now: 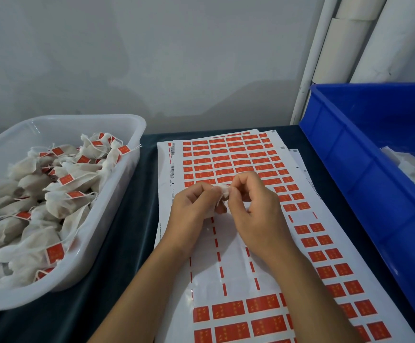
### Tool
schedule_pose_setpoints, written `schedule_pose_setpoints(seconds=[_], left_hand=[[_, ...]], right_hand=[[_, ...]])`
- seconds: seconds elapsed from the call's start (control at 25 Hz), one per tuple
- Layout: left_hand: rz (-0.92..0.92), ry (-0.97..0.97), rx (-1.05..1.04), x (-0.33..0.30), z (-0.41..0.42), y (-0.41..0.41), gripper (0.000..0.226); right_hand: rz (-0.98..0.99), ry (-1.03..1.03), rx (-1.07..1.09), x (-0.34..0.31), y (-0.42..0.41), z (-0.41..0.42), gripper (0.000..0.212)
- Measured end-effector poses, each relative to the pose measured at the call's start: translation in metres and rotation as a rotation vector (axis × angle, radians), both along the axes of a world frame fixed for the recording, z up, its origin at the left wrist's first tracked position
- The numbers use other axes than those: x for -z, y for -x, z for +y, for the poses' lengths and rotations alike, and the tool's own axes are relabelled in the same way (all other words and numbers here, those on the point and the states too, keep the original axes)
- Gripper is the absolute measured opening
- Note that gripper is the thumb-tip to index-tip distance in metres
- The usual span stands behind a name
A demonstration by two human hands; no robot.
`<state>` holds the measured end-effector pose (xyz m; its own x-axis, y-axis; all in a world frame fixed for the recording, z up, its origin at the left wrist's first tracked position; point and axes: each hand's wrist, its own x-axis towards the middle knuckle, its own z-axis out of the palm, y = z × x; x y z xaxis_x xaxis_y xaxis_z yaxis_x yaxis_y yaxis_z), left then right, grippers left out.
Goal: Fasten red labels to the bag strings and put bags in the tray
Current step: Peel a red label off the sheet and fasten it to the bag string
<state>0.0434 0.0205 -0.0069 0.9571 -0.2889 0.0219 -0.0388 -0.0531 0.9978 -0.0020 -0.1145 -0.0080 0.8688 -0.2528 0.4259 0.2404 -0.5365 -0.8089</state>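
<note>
two hands over the white sheet of red rectangular stickers (228, 154): left hand (191, 206) and right hand (253, 206), fingers of both curled, pinching one small white fabric bag (222, 194) between them, mostly hidden by the fingers; no string or label can be made out there. sheets stacked, count unclear; the middle of the top sheet is peeled bare. left of the sheet, one translucent plastic tray (127, 129) heaped with labelled cloth bags (60, 194), too many to count. right of the sheet, one blue plastic crate (350, 154), cut off, with white bags partly seen inside.
</note>
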Motion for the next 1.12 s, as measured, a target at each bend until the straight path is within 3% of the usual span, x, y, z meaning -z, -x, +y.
schedule_pose_setpoints(seconds=[0.32, 0.6, 0.76, 0.88, 1.12], left_hand=[[-0.014, 0.111, -0.007, -0.002, -0.001, 0.000, 0.017], [0.022, 0.061, 0.080, -0.005, -0.002, 0.003, 0.019], [-0.003, 0.035, 0.107, -0.006, -0.002, 0.003, 0.018], [0.000, 0.004, 0.078, -0.003, 0.001, 0.002, 0.018], [-0.095, -0.112, 0.074, 0.000, 0.001, 0.001, 0.016]], right_hand=[[-0.015, -0.046, -0.024, 0.000, 0.000, 0.000, 0.006], [-0.034, 0.180, 0.276, -0.005, 0.001, -0.008, 0.021], [-0.028, 0.168, 0.345, -0.005, -0.001, -0.007, 0.021], [-0.006, 0.000, 0.257, -0.002, -0.003, -0.008, 0.006], [0.136, -0.705, 0.035, -0.012, -0.006, -0.020, 0.012]])
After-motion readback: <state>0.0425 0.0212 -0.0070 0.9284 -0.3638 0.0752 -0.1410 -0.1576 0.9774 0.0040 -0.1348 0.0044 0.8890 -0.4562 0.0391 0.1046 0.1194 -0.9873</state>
